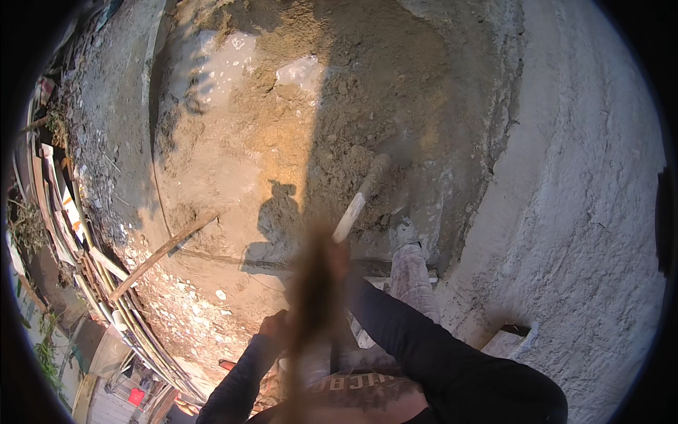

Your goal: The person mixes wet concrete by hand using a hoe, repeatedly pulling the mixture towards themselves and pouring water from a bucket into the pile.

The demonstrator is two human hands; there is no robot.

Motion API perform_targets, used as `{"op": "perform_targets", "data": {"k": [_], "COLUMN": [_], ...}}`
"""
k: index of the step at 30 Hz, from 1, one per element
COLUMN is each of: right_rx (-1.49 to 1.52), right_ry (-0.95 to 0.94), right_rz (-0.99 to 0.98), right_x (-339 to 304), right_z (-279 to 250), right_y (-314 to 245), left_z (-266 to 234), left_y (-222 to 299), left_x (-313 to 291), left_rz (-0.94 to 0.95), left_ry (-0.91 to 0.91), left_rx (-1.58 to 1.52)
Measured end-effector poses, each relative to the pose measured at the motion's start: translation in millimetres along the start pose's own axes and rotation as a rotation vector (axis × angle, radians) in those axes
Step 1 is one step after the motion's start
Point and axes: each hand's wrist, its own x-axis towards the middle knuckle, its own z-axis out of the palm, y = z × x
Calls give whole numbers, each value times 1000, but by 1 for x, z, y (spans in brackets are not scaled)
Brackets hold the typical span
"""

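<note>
My right hand [340, 260] is wrapped round a pale wooden tool handle [349, 219], just right of the middle. The handle slants up and right into the wet mix; its far part is coated in mud, and the tool's head cannot be made out. My left hand [274, 325] is closed, lower and to the left, partly covered by a blurred brown strip [314, 304] close to the camera. What it holds is hidden. Beyond both hands spreads a wet brown mix of sand and mud [226, 155], heaped and lumpy on the shaded right.
Another wooden handle [166, 254] slants out of the mix at left. Poles and boards [92, 275] are piled along the left edge. A rough grey concrete strip [565, 198] runs down the right. My mud-spattered leg [412, 272] stands at the mix's near edge.
</note>
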Motion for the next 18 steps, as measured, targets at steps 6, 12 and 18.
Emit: {"op": "perform_targets", "data": {"k": [6,12,18], "right_rx": [-399,-791,-1013], "right_ry": [-93,-137,46], "right_rz": [-177,-757,-432], "right_x": [-42,98,148], "right_z": [32,173,114], "right_y": [1,-209,-161], "left_z": [113,-4,62], "left_y": [-21,101,99], "left_x": [-20,239,229], "left_rz": [-177,130,36], "left_ry": [218,448,281], "left_rx": [-457,-945,-1051]}}
